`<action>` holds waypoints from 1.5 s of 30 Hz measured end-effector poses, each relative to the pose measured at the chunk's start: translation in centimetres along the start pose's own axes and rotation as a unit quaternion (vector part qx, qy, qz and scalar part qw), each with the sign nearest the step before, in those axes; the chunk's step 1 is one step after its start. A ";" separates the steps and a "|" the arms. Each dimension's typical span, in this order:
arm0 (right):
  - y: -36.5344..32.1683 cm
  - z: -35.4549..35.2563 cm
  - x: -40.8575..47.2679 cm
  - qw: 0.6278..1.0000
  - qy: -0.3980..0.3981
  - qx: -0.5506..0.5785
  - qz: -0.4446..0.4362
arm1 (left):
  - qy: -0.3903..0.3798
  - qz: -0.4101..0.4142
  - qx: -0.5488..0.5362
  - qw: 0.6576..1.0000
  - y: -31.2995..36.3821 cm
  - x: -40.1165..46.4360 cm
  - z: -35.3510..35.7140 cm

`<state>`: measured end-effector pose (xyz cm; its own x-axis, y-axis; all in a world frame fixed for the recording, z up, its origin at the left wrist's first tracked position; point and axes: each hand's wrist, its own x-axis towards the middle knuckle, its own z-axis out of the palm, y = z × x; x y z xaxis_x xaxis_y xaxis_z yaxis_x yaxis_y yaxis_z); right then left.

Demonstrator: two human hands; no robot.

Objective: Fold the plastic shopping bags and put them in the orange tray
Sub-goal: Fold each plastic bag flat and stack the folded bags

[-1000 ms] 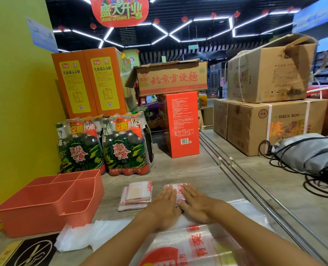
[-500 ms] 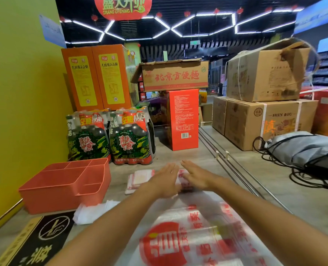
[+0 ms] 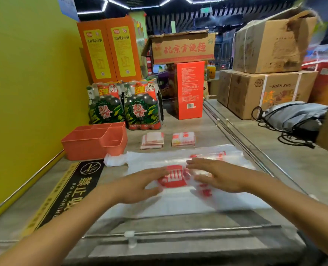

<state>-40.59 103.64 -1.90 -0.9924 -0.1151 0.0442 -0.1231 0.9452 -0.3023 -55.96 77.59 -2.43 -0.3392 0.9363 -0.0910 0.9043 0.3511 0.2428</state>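
Both forearms reach in from six o'clock and converge over the middle of the counter. The left hand [image 3: 140, 184] lies palm down, fingers straight and close together, angled toward one o'clock, its fingertips at the edge of the red print. The right hand [image 3: 216, 175] mirrors it, palm down, fingers extended toward ten o'clock. Neither hand grips anything; both look flat on or just above the plastic, though motion blur makes actual contact hard to tell.

Beneath them a thin translucent white plastic shopping bag with a round red logo [image 3: 178, 196] is spread flat on the grey wood-grain counter [image 3: 293, 169], with red characters on it too smeared to read. At twelve o'clock from the hands sit two small folded bag packets, one on the left [image 3: 152, 140] and one on the right [image 3: 183, 139], side by side but apart. The rectangular orange plastic tray with dividers [image 3: 94, 143] stands at ten o'clock beside the yellow-green wall [image 3: 25, 93]. A crumpled white bag [image 3: 115, 160] lies just in front of it.

A black and yellow sticker [image 3: 71, 191] at nine o'clock shows a no-smoking symbol. A brown cardboard carton [image 3: 270, 93] at two o'clock reads "SHEN ROU".
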 end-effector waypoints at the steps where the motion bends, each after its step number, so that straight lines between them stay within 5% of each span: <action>1: -0.8 0.5 -0.9 1.000 -0.017 0.013 -0.013 | 0.001 0.003 -0.022 1.000 0.2 -0.9 0.5; 7: -1.8 3.8 -3.5 0.998 -0.061 0.024 -0.002 | 0.033 -0.010 -0.077 0.996 1.5 -4.3 2.4; 12: -2.0 4.8 -4.0 0.999 -0.042 0.020 0.020 | 0.021 -0.049 -0.073 0.996 2.1 -4.8 3.8; 23: -1.8 6.3 -3.9 0.992 0.037 0.111 0.037 | 0.143 -0.078 -0.189 0.968 0.1 -4.6 6.3; 45: -2.6 6.3 -4.7 0.976 0.192 0.094 0.041 | 0.249 -0.045 -0.133 0.958 1.8 -5.7 5.7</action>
<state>-35.69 99.81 -7.32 -0.9279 0.1151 0.3546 -0.0782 0.8699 -0.4869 -50.97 72.90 -7.01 -0.5545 0.7629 0.3326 0.7899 0.3566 0.4989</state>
